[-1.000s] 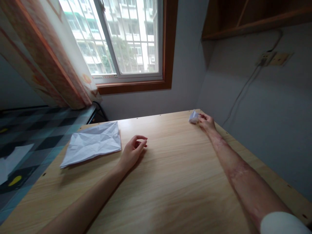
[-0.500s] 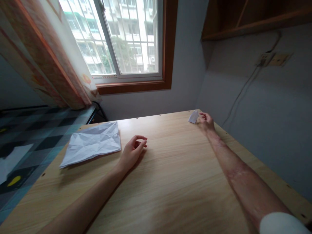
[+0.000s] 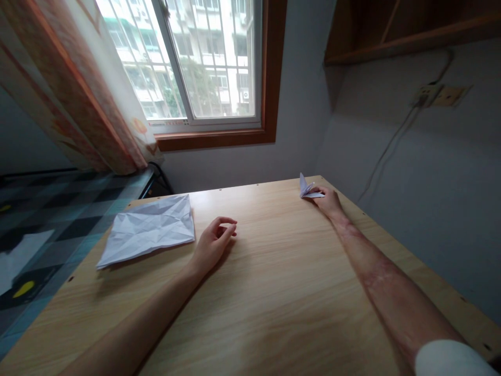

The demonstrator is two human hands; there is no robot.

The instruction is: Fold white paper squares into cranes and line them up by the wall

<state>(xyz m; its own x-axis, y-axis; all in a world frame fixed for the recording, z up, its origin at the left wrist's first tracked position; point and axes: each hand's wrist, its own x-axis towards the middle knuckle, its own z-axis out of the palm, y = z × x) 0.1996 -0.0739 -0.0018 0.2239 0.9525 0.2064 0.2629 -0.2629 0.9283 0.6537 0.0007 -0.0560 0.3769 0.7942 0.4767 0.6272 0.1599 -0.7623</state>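
Observation:
At the far right corner of the table, my right hand (image 3: 326, 201) pinches a small white origami bird (image 3: 305, 189). One pointed flap of the bird stands up and another lies out flat towards my fingers; some of my fingertips are hidden behind it. My left hand (image 3: 213, 243) rests on the table, left of the middle, fingers loosely curled and a gap showing between thumb and forefinger, with nothing in it. Just left of that hand lies a creased sheet of white paper (image 3: 151, 230), its near edge slightly lifted.
The pale wooden table (image 3: 270, 292) narrows towards the wall below a barred window (image 3: 215, 62). A checked bed cover (image 3: 47, 219) with a white sheet (image 3: 23, 256) on it adjoins the left side. A cable (image 3: 385, 149) hangs from a socket (image 3: 428, 96) on the right.
My right hand has turned and shifted slightly left, so the origami bird shows its spread flaps rather than one flat face. My left hand and the creased sheet have stayed put.

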